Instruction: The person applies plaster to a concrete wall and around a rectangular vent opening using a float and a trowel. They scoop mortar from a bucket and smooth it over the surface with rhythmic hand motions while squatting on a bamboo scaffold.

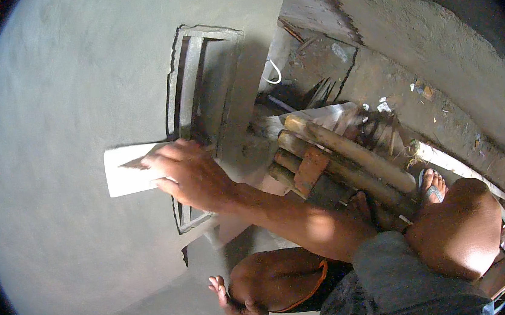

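My right hand (188, 173) grips a white rectangular plastering float (126, 183), its fingers curled toward the near side. The float lies against or very close to a smooth grey plastered wall (73, 126); its handle is mostly covered by my hand, and a dark shadow falls across its face. Right beside the float, a recessed opening with a concrete frame (191, 72) is set into the wall, its edges rough. My left hand (236, 302) is empty beside my bent left knee, fingers loosely apart.
Bamboo poles (349, 148) lie side by side near my feet, with a reddish brick piece (312, 169) on them. A white pole (457, 165) lies to the right. Scattered debris (384, 105) litters the ground by a rough low wall (435, 36). A white cable (274, 71) curls near the wall's edge.
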